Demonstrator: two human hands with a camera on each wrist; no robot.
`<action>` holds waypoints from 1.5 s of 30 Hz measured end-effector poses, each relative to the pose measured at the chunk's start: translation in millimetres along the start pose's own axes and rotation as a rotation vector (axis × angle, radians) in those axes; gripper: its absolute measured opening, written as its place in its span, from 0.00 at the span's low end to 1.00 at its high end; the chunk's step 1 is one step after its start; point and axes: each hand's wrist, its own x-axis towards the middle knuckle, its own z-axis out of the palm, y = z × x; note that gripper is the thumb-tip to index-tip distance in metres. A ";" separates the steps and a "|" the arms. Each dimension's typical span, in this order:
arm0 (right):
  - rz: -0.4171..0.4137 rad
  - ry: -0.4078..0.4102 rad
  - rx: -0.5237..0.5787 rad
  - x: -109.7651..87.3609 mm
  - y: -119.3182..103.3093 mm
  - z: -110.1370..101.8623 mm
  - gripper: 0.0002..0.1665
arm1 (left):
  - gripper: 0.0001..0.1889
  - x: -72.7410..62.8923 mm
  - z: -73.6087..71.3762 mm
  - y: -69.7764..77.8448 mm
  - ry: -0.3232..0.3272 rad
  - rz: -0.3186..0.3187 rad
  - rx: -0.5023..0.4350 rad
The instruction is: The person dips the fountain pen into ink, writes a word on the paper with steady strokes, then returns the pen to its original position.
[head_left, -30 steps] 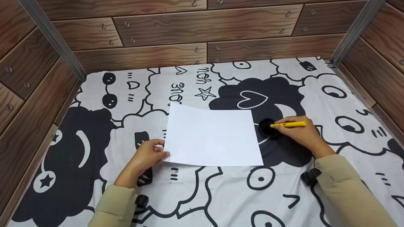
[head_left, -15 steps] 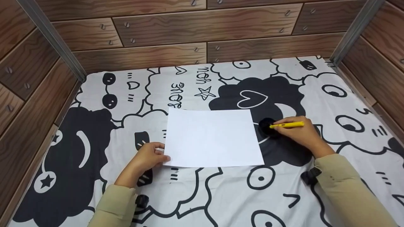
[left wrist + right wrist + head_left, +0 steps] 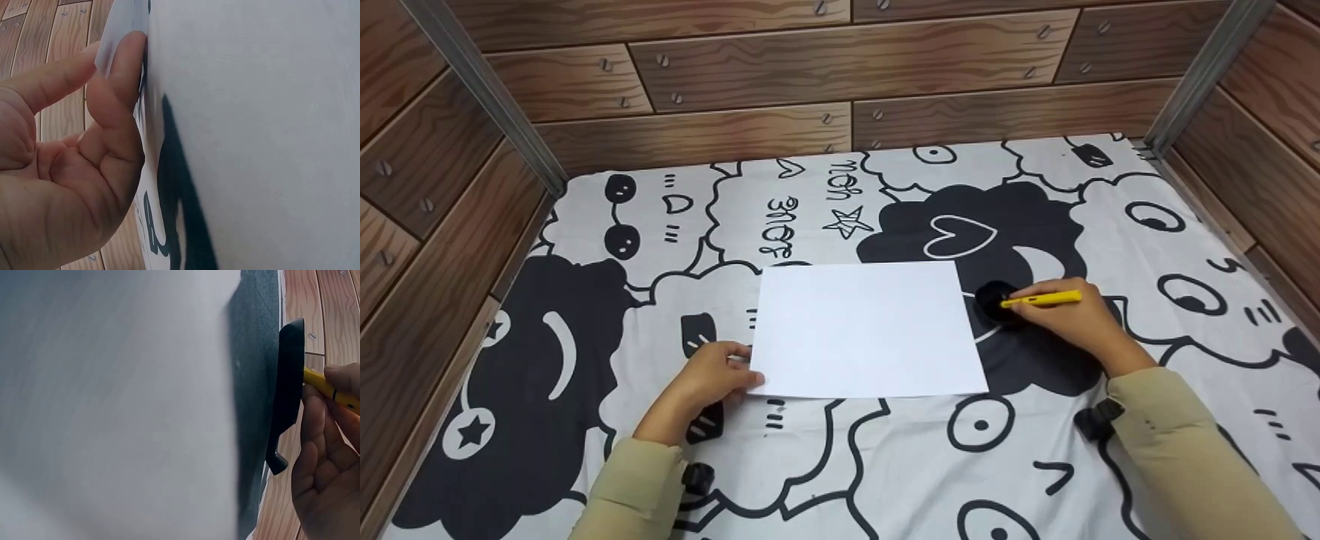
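A blank white sheet of paper (image 3: 870, 330) lies on the patterned cloth between the hands. My left hand (image 3: 709, 379) pinches its near left corner; the left wrist view shows the paper edge (image 3: 118, 35) between thumb and fingers. With its fingertips my right hand (image 3: 1069, 319) pinches a slim yellow handle (image 3: 1054, 298), which bears small dark marks. Its far end meets a glossy, round black piece (image 3: 994, 302), just right of the sheet. From the side, this black part (image 3: 291, 374) looks shallow, with a small bent tab below. I cannot tell whether handle and black part are joined.
A white cloth (image 3: 900, 465) with black cartoon sheep covers the table. Plank-patterned walls (image 3: 840, 52) stand at the back and both sides, with metal posts (image 3: 1207, 75) in the corners. Small black devices (image 3: 1099, 420) sit at both wrists.
The raised far left corner of the paper has come down, so the sheet lies flatter. The yellow handle has shifted slightly left; both hands stay almost where they were.
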 end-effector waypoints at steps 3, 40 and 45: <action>0.000 0.000 0.006 -0.1 0.2 0.3 0.09 | 0.24 -0.7 -0.3 0.5 0.002 -0.001 0.002; -0.012 0.024 0.006 -0.8 3.9 -0.6 0.10 | 0.21 5.8 1.4 6.9 0.135 0.243 0.346; -0.010 0.025 -0.004 -0.1 3.4 -0.4 0.10 | 0.28 8.5 4.9 7.8 0.113 0.320 0.474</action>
